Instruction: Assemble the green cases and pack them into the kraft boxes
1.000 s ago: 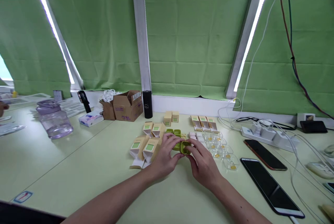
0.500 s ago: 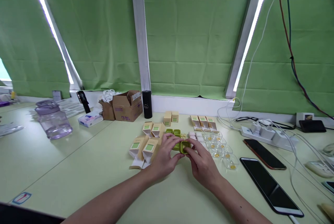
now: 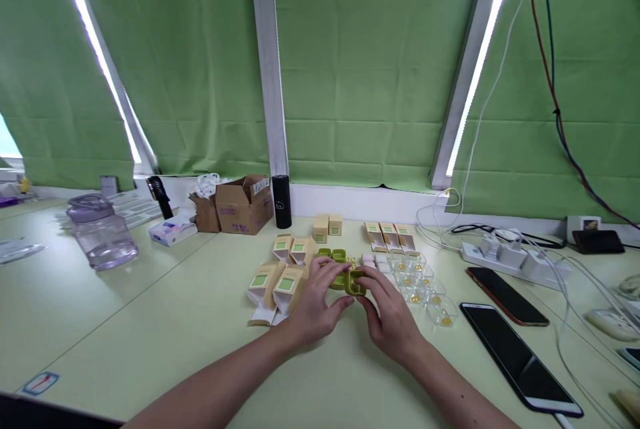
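Observation:
Both my hands meet over a small olive-green case [image 3: 354, 282] at the middle of the pale table. My left hand [image 3: 316, 302] pinches its left side and my right hand [image 3: 390, 315] grips its right side. Just behind lie two more green cases [image 3: 333, 254]. Open tan cartons with green labels [image 3: 277, 282] lie left of my hands. To the right stand several clear little boxes with gold pieces [image 3: 423, 285].
Two phones [image 3: 520, 355] lie at the right beside a power strip [image 3: 515, 259] with chargers and cables. A brown cardboard box [image 3: 245, 202], a black cylinder [image 3: 282, 201] and a clear purple jar [image 3: 100, 232] stand further back and to the left. Green blinds cover the windows.
My hands stay on the green case and have turned it slightly between the fingers. The view has shifted a little; nothing else has moved.

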Motion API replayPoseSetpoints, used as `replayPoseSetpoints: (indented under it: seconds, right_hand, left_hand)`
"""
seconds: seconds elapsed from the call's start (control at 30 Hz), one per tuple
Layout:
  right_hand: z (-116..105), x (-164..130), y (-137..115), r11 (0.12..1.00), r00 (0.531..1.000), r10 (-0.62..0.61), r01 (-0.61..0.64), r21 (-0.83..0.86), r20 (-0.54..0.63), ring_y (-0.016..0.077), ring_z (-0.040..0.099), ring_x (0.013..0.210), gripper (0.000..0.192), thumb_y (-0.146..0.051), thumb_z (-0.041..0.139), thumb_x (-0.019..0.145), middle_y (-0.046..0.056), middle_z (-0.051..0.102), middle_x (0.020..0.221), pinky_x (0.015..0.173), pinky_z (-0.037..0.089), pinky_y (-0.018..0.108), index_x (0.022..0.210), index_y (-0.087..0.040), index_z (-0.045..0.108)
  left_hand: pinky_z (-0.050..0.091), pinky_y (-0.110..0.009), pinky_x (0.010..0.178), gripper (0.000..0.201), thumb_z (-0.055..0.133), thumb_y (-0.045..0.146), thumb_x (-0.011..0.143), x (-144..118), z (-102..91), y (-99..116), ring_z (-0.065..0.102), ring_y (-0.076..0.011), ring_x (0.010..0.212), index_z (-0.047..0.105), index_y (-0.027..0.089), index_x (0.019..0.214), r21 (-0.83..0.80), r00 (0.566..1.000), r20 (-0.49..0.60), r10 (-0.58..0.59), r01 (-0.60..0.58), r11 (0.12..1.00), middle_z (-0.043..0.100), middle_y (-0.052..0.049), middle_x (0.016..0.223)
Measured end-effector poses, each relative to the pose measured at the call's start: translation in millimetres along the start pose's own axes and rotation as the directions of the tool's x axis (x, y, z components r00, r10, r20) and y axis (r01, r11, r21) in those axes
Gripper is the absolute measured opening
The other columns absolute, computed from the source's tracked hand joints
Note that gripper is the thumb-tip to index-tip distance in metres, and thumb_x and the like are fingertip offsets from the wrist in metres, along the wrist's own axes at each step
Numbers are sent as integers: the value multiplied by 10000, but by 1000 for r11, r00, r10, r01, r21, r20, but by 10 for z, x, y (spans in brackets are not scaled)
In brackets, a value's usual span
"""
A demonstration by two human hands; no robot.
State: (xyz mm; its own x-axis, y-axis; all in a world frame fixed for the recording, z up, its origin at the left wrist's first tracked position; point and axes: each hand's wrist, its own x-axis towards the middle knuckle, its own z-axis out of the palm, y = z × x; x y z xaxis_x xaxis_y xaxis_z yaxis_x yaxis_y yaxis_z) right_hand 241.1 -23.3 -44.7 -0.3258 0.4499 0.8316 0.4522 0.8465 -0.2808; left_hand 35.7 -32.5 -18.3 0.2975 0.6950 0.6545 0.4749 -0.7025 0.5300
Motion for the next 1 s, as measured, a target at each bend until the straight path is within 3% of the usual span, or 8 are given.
replayPoseSetpoints:
  seconds: [0.17,0.27,0.4,0.53,0.73,1.0]
  right_hand:
    - [-1,5,-13,949,964,264,-251,188,-44,276,700,1187,161,-272,531,1055,127,709,1296,945,615,407,1156,-243,653]
    - [-14,38,-25,869,917,399,-377,320,-1,216,718,915,216,-388,504,1085,87,737,1095,797,599,334,1095,-235,657]
    - [-15,64,-27,792,861,508,-481,376,30,177,611,690,352,-533,486,1078,15,660,795,646,506,283,942,-232,607]
    - [9,57,-28,734,820,567,-548,401,82,181,592,626,442,-639,462,1055,9,654,738,599,471,290,885,-243,563]
    - [34,39,-53,694,799,583,-583,423,146,180,609,562,474,-684,434,1048,28,718,720,551,467,287,882,-253,537]
    - [30,38,-101,668,780,586,-619,413,221,170,615,505,500,-700,439,1041,-4,682,587,511,430,255,879,-243,561]
  left_hand:
    - [465,-542,1116,483,634,215,966,-7,-34,25,436,-321,1330,543,255,1438,19,997,-27,67,-66,998,631,-130,1353]
    - [464,-541,1109,511,619,170,946,-2,-45,43,428,-324,1323,529,256,1442,51,995,-27,100,-98,994,623,-131,1367]
    - [468,-550,1106,592,644,122,913,-2,-27,46,412,-329,1320,488,262,1466,100,992,-9,127,-125,987,608,-129,1373]
    - [453,-571,1134,619,662,100,911,-21,2,38,396,-336,1346,488,278,1477,136,991,20,130,-131,982,589,-125,1416]
    - [436,-603,1154,626,642,82,932,-45,33,16,386,-339,1380,495,308,1497,174,989,81,123,-135,975,564,-114,1462]
    - [462,-530,1146,529,681,73,907,-45,59,5,440,-307,1333,599,270,1391,103,993,71,97,-104,989,627,-105,1361]
